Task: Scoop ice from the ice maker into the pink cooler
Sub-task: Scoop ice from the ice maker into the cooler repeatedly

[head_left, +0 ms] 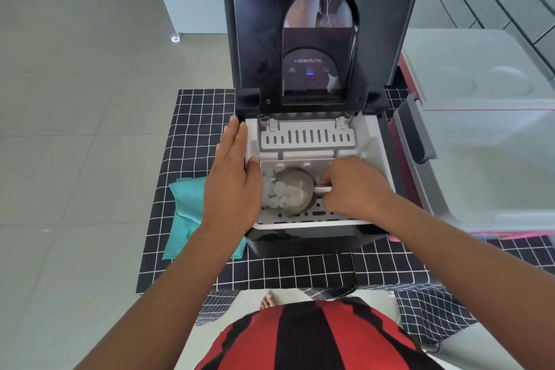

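The pink cooler (468,117) sits just beside the ice maker (312,237) on my right, and its pale lid looks closed, though I can't tell whether it is latched. The ice maker stands on a black checked cloth (195,117) with its own lid (258,39) raised upright. My left hand (234,177) lies flat, fingers straight and together, pressed on the machine's left rim to steady it. My right hand (351,186) curls round the handle of the metal scoop (295,189), which is down in the white basket (300,221) with several ice pieces (282,194) in its bowl. So, as I judge it, one load is gathered but nothing is carried over yet; lifting, opening the cooler and tipping remain.
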A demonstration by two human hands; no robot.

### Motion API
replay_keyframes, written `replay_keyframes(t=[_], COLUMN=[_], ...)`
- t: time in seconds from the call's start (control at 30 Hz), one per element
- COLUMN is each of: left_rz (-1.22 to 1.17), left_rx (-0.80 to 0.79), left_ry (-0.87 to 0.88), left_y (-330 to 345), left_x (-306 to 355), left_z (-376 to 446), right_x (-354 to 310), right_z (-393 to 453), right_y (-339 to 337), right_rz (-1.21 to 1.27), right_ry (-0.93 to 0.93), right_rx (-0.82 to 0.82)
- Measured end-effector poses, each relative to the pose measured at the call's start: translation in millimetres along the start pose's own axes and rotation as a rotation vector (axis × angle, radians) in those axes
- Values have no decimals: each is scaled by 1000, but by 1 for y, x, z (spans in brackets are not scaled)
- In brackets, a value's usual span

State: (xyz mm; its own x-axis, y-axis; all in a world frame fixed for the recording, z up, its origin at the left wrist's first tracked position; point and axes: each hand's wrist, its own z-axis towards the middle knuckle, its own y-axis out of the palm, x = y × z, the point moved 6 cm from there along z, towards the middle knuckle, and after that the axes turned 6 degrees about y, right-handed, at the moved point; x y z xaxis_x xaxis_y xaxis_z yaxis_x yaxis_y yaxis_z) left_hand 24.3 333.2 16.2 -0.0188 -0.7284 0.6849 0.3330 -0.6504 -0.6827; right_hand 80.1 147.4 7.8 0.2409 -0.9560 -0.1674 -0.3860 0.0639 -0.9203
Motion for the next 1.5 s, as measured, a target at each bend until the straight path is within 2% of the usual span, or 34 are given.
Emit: replay_keyframes(t=[0.2, 0.63, 1.1, 1.5], left_rz=[-67, -124, -59, -60], left_rx=[5, 72, 118, 146], left_ry=[-11, -4, -30, -48], left_y=[-1, -4, -8, -11], left_x=[0, -2, 0, 4], left_z=[0, -2, -3, -5], right_x=[5, 24, 30, 44], right_z=[-10, -17, -22, -23], right_y=[-24, -46, -49, -54], right_rz=[24, 324, 326, 506], right_ry=[-79, -93, -141, -100], right_rx=[124, 96, 136, 107])
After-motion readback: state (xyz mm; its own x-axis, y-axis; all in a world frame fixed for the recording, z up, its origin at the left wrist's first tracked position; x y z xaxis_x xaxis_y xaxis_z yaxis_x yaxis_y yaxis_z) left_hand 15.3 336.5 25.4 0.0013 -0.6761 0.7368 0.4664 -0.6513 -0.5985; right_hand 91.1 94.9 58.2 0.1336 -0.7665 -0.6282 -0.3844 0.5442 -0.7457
